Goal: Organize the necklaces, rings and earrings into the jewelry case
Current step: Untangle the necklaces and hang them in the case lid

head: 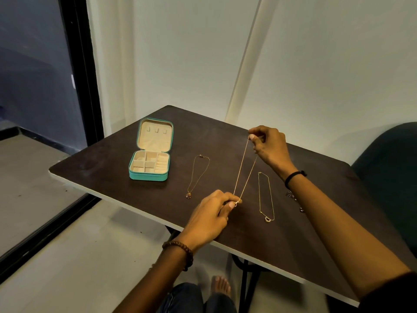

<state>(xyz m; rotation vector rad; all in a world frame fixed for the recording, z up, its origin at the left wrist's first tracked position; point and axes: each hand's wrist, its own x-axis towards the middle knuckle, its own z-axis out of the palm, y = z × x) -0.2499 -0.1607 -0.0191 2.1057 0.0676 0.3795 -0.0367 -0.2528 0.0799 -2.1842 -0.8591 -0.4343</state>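
Both hands pinch one gold necklace (244, 168) and hold it stretched above the table (112, 159). The right hand (270, 147) nips the clasp end between thumb and forefinger on the far side, and the left hand (212, 213) nips the pendant end close to the table's front edge. Drawn out like this, the chain forms a narrow doubled loop whose long axis runs from near-left up to far-right.

The jewelry case (150, 154) lies open well to the left of that line, with its lid laid back and three small hooks (156, 131) in the lining. The left hand is the nearer of the two to it. The clasp end, which I judge belongs on a hook, is the end farthest from the case, so the right hand will have to carry it leftward across the table.

A second necklace (197, 175) lies flat between the case and the held chain. A third necklace (266, 195) lies just to the right, under the right forearm. Some small pieces (293, 197) beside that wrist are too small to identify.
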